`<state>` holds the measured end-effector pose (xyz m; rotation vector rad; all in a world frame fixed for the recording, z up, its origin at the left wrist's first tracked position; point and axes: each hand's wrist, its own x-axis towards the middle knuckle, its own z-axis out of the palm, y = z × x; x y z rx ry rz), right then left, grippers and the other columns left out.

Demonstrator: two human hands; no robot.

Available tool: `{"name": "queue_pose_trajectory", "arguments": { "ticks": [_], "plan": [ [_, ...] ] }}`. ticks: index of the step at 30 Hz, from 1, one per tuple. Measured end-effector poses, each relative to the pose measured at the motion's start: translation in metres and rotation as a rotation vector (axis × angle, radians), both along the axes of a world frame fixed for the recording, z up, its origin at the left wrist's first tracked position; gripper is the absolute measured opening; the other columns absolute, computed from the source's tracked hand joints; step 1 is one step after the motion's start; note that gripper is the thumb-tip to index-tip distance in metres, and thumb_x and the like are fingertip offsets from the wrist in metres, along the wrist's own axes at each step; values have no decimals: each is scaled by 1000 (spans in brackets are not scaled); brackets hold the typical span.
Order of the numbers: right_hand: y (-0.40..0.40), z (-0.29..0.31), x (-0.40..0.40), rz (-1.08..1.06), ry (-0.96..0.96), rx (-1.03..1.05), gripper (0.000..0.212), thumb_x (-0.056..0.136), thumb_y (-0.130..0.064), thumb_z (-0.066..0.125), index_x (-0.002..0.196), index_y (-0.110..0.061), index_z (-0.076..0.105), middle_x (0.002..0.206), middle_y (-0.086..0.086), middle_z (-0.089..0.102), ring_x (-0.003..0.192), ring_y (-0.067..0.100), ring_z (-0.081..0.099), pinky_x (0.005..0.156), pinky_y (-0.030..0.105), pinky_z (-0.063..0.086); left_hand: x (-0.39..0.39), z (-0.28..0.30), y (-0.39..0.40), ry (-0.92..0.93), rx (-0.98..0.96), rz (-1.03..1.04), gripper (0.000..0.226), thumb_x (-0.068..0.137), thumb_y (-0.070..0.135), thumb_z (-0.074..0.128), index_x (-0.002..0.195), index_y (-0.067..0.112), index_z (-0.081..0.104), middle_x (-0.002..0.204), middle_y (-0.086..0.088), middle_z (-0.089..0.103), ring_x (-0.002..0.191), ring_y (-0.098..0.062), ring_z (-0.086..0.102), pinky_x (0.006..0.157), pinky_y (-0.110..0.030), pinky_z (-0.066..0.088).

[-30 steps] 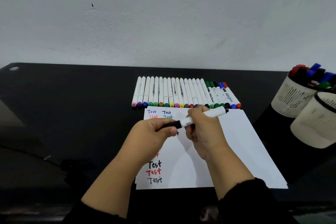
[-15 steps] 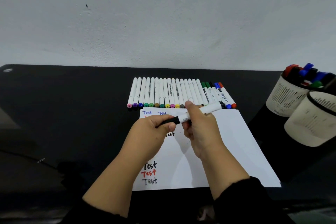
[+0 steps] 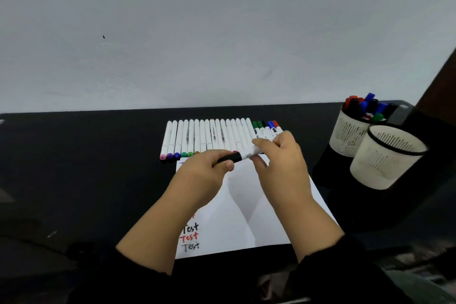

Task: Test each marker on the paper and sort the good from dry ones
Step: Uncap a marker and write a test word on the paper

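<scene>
Left hand: fingers curled round the black cap.
Right hand: fingers pinching the marker barrel, above the paper.

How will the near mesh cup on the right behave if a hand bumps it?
The near mesh cup looks empty and thin-walled, so probably light and apt to slide or tip. It already appears tilted in this wide-angle view. The far cup, full of markers, should sit steadier.

"Test" reads three times at the near left of the paper: black, red, then black again; print on the marker barrels is too small to read.
</scene>
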<state>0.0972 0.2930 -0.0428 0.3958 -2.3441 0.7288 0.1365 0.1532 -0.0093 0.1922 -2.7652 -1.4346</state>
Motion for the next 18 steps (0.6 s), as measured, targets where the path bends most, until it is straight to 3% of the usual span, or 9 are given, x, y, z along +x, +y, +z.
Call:
{"name": "queue_pose_trajectory", "arguments": {
  "ticks": [3,6,8,11,18],
  "plan": [
    [24,11,-9,-46,31,31,20,69,4,76,87,-3,69,80,11,55,68,25,52,48,30,45,-9,14,13,48,110,-95,29,94,33,52,121,36,58,110,16,61,88,2,52,68,-11,37],
    [55,22,-18,-123,19,-12,18,76,4,66,93,-2,67,87,13,57,73,32,55,54,34,45,-21,22,32,92,263,-191,37,93,41,49,129,38,51,128,17,55,115,0,48,97,-20,33],
    [78,28,-24,-211,-17,-34,22,83,-1,62,104,-4,67,96,12,59,87,30,55,65,31,42,-35,22,52,107,269,-215,40,95,42,45,134,36,47,136,15,49,123,-3,42,99,-23,29],
    [108,36,-29,-270,33,-68,24,83,-3,64,106,-2,67,98,14,62,96,31,56,79,33,42,-60,13,86,65,130,-220,42,98,38,41,140,30,42,145,7,41,131,-12,37,98,-24,28],
    [172,40,-35,-408,29,-20,21,82,-6,65,102,-2,66,95,16,60,88,34,57,78,46,50,-101,-51,140,22,-400,-289,52,99,38,35,147,18,26,154,1,25,141,-15,21,112,-30,21]
  ]
}}
